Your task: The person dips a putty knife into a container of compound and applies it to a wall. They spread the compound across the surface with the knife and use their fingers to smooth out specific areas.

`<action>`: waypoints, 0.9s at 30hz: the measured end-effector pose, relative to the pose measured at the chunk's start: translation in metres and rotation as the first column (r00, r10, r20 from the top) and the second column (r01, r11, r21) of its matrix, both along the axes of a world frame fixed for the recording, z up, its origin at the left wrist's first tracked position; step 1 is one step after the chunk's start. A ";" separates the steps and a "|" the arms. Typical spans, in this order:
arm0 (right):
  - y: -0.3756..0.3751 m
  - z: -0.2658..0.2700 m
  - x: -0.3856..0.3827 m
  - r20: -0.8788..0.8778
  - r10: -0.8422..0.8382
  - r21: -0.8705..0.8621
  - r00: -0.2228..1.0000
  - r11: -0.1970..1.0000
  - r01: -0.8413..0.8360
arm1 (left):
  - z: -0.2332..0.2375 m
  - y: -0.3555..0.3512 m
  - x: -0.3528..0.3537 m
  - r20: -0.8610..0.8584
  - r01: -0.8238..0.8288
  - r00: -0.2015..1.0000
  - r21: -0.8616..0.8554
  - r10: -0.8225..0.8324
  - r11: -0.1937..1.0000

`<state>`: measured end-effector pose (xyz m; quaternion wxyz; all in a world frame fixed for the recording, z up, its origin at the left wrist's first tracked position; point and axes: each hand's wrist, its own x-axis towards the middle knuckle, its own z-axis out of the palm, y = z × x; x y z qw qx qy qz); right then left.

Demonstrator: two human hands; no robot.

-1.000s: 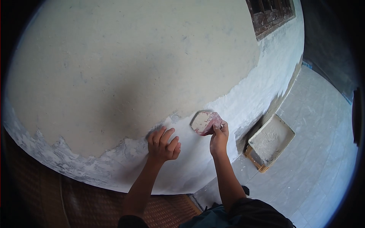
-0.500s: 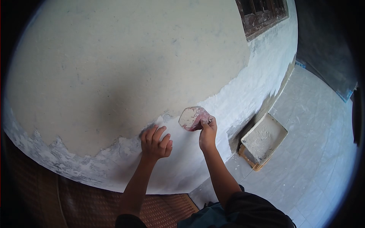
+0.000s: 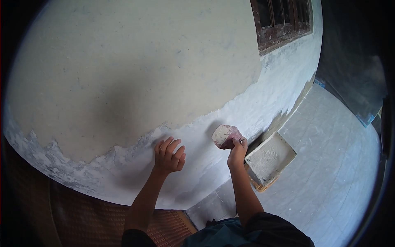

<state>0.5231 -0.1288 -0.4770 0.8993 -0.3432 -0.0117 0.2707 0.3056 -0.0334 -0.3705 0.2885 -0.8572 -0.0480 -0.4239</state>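
Note:
My right hand point(image 3: 237, 153) grips a flat, many-sided putty spreader point(image 3: 225, 136), reddish with pale paste smeared over its face. The spreader stands off the white lower part of the wall point(image 3: 197, 138), its shadow falling to the left. My left hand point(image 3: 169, 155) is in front of the wall just below the ragged edge of the beige coat point(image 3: 164, 61), holding nothing, its fingers apart and loosely bent. Right of my right hand, a rectangular tray point(image 3: 282, 168) holds pale putty point(image 3: 269, 157) with swirl marks in it.
Under the tray shows a yellowish-brown support point(image 3: 263, 188) on the grey tiled floor point(image 3: 325, 164). A brown wooden window point(image 3: 284, 29) is set in the wall at upper right. A woven brown mat point(image 3: 94, 218) lies along the wall's foot. Dark sheeting point(image 3: 349, 61) hangs at far right.
My right hand has moved the spreader right and slightly down, away from the beige edge toward the tray. My left hand stays nearly in place. The view has shifted a little.

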 end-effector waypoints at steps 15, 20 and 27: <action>-0.035 -0.040 0.026 -0.029 0.159 -0.132 0.987 0.978 -0.161 | -0.065 -0.078 0.056 -0.221 -0.038 0.974 -0.403 -0.057 0.915; -0.073 -0.048 0.025 -0.022 0.076 -0.234 0.997 0.969 -0.079 | -0.089 -0.096 0.064 -0.191 0.011 0.973 -0.522 -0.129 0.853; -0.132 -0.057 0.060 -0.027 -0.051 -0.306 0.998 0.951 0.040 | -0.134 -0.120 0.099 -0.265 0.012 0.935 -0.641 -0.235 0.768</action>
